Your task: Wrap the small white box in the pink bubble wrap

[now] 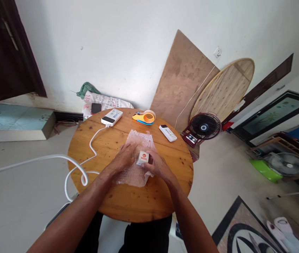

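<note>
A sheet of bubble wrap [136, 177] lies spread on the round wooden table [136, 207] in front of me. On it sits a small white box [143, 157] with a red print on top. My right hand [160, 164] grips the box from its right side, thumb at the near edge and fingers behind. Flat on the bubble wrap, just left of the box, rests my left hand [125, 157] with its fingers stretched out.
Along the table's far side are a white power bank [112, 117] with a white cable [93, 138], an orange and blue tape dispenser [144, 117] and a white remote-like device [167, 133]. A black fan [204, 127] stands beyond the right edge.
</note>
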`<act>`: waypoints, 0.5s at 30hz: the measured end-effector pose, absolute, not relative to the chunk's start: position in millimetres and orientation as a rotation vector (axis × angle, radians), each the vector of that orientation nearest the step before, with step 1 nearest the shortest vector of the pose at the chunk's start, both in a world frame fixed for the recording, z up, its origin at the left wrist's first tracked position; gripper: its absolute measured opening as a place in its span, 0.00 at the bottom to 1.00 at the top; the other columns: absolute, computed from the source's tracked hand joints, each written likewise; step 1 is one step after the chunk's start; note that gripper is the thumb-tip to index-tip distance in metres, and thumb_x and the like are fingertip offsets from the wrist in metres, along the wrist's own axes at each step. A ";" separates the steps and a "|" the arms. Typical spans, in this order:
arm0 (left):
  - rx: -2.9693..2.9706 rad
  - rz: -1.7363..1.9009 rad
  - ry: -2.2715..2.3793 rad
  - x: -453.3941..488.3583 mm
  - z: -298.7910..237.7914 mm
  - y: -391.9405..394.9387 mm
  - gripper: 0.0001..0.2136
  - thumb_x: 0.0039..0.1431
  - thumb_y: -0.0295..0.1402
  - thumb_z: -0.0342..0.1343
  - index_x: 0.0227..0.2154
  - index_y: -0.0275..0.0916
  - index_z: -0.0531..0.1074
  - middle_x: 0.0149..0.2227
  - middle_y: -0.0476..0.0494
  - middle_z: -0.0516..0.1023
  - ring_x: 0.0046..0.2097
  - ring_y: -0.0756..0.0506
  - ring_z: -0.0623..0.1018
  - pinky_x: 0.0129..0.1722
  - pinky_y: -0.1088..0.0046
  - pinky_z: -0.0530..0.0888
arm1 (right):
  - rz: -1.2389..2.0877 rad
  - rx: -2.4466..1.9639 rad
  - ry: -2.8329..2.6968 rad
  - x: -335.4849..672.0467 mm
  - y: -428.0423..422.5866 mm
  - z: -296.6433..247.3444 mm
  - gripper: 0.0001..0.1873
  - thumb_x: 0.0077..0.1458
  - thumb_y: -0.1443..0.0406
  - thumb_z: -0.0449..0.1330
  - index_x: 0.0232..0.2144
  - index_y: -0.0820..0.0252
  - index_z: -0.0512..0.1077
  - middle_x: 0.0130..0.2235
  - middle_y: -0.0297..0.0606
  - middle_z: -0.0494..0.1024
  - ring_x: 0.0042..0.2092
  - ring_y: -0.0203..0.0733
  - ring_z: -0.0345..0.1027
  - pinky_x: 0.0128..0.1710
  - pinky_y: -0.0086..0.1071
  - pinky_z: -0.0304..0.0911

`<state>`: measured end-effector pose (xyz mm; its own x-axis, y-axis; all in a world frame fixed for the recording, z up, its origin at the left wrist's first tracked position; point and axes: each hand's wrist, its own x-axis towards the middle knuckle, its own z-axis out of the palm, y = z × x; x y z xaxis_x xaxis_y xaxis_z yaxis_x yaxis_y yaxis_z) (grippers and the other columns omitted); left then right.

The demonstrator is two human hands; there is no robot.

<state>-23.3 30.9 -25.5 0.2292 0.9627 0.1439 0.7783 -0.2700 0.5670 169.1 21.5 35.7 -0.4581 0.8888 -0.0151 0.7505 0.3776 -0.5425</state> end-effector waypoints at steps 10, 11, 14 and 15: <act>2.120 0.637 1.603 -22.8 -16.9 27.1 0.32 0.48 0.24 0.46 0.60 0.36 0.55 0.62 0.40 0.60 0.65 0.40 0.55 0.63 0.58 0.51 | 0.668 -1.460 -2.392 169.0 20.8 36.8 0.23 0.47 0.65 0.62 0.47 0.57 0.67 0.46 0.38 0.73 0.45 0.44 0.65 0.44 0.36 0.60; 2.120 0.628 1.605 -22.7 -14.7 26.2 0.32 0.48 0.23 0.46 0.60 0.36 0.56 0.62 0.39 0.60 0.65 0.40 0.55 0.63 0.57 0.51 | 0.669 -1.444 -2.391 169.4 20.4 36.5 0.24 0.46 0.65 0.62 0.49 0.57 0.66 0.47 0.38 0.72 0.46 0.45 0.65 0.45 0.37 0.60; 2.124 0.605 1.599 -22.2 -9.1 23.5 0.32 0.48 0.23 0.46 0.60 0.34 0.55 0.62 0.39 0.60 0.65 0.38 0.55 0.63 0.55 0.51 | 0.708 -1.316 -2.387 172.1 17.9 36.0 0.33 0.45 0.64 0.64 0.54 0.55 0.62 0.52 0.40 0.70 0.51 0.47 0.63 0.50 0.40 0.58; 2.125 0.600 1.598 -21.9 -7.9 22.9 0.32 0.49 0.23 0.46 0.60 0.35 0.55 0.62 0.39 0.61 0.65 0.38 0.54 0.63 0.54 0.51 | 0.730 -1.278 -2.381 173.8 17.0 36.1 0.34 0.46 0.64 0.64 0.56 0.55 0.60 0.54 0.40 0.68 0.52 0.47 0.63 0.51 0.40 0.58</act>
